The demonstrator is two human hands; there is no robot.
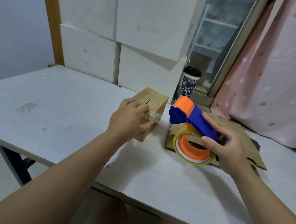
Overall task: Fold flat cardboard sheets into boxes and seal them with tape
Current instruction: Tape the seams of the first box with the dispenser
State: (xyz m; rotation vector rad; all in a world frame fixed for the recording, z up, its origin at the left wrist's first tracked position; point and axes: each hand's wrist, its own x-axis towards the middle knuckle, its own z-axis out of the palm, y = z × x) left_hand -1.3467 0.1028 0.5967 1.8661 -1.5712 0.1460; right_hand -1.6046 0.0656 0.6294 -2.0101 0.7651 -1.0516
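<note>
Grips box [159, 99] with left hand [127, 117], pinning tape strip [153, 116]; holds tape dispenser [195, 121] in right hand [231, 148], just right of box.

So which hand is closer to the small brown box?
Left. The left hand holds the box; the right hand holds the tape dispenser off to its right.
</note>
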